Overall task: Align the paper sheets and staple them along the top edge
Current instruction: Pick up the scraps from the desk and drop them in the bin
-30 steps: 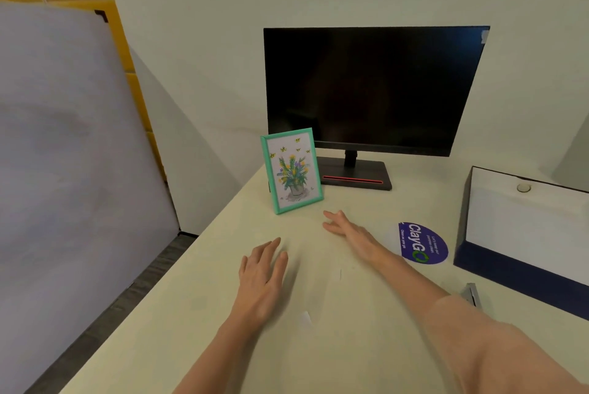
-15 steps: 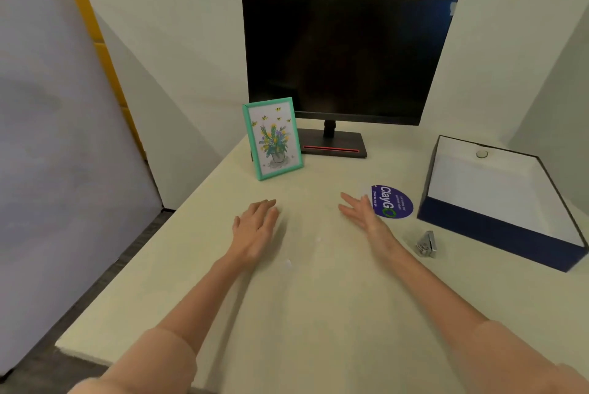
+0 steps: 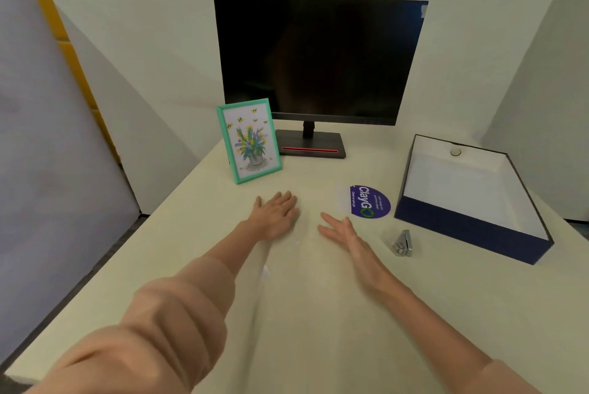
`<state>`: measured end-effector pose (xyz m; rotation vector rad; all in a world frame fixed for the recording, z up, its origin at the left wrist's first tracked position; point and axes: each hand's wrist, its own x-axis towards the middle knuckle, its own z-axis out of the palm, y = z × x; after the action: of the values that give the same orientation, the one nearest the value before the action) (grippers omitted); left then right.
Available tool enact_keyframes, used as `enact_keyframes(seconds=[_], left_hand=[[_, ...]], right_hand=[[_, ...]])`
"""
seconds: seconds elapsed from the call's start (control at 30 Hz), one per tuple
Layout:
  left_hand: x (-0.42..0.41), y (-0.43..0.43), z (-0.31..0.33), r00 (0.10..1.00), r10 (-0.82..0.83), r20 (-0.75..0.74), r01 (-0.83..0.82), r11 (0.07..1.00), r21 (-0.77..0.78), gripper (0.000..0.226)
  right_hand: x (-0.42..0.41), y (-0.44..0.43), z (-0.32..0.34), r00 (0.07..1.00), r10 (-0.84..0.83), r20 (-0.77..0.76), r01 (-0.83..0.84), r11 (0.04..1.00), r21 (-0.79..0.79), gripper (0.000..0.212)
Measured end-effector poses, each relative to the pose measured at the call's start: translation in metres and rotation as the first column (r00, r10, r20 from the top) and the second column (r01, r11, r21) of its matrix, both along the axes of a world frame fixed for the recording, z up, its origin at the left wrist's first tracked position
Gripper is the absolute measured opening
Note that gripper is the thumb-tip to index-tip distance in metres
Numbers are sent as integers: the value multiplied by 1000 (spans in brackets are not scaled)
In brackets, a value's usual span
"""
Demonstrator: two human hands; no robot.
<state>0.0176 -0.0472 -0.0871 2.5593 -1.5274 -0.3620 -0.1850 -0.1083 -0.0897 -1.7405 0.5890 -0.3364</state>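
My left hand (image 3: 276, 214) lies flat, palm down, on the cream desk (image 3: 318, 314), fingers spread and holding nothing. Beside it, my right hand (image 3: 342, 232) is stretched out with fingers apart, also holding nothing. A small silver stapler (image 3: 403, 243) stands on the desk to the right of my right hand, apart from it. White paper sheets (image 3: 462, 183) appear to lie inside an open navy box (image 3: 471, 231) at the right. I cannot tell how many sheets there are.
A dark monitor (image 3: 320, 58) stands at the back of the desk. A green-framed flower picture (image 3: 248, 140) leans just beyond my left hand. A purple ClayGo sticker (image 3: 369, 202) lies between my right hand and the box. The desk's left edge drops to the floor.
The view has tilted down and to the right, bringing the stapler and the whole box into sight. My two hands have drawn closer together on the desk.
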Motion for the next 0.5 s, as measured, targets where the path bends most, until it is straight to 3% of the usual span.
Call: enact_keyframes(seconds=[0.13, 0.3, 0.4, 0.5], left_hand=[[-18, 24, -8, 990, -137, 24, 137, 991, 3, 52], [-39, 73, -13, 978, -203, -52, 202, 979, -31, 50], [-49, 95, -2, 964, -158, -213, 125, 979, -162, 47], [-54, 118, 5, 956, -31, -291, -82, 926, -370, 40]], right_hand=[[9, -17, 4, 998, -39, -48, 37, 998, -53, 59], [43, -20, 9, 985, 62, -160, -87, 984, -158, 59], [53, -5, 11, 968, 139, -208, -185, 958, -219, 57], [47, 12, -1, 965, 190, -179, -224, 954, -198, 60]])
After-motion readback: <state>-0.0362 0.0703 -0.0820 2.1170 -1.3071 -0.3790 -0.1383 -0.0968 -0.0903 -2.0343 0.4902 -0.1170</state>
